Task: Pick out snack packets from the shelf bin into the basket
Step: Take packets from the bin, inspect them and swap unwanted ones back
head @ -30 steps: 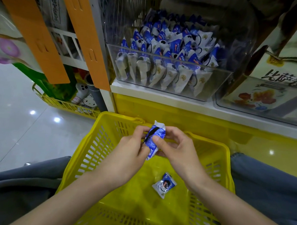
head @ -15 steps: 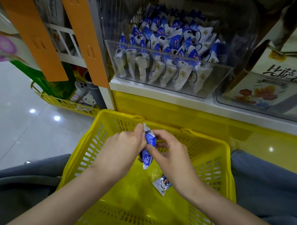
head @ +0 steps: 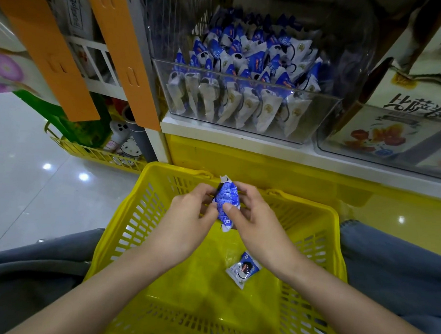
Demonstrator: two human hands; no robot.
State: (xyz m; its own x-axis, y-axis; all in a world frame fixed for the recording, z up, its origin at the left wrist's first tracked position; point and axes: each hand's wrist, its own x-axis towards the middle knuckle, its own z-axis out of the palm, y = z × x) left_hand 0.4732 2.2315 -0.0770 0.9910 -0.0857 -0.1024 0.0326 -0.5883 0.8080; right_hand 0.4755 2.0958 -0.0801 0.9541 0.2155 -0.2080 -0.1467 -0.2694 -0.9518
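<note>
Both hands pinch one blue snack packet [head: 226,202]: the left hand [head: 187,213] closes thumb and fingers on its left edge, the right hand [head: 257,219] on its right edge. The packet hangs upright, long axis running top to bottom, above the far half of the yellow basket [head: 148,179] and inside its rim. Below it the basket floor is bare. A second packet [head: 244,269] lies on that floor, nearer the person and to the right. Either hand is equally close, so a straight drop looks unobstructed. The clear shelf bin [head: 246,79], full of packets, stands beyond the basket's far rim, higher up.
</note>
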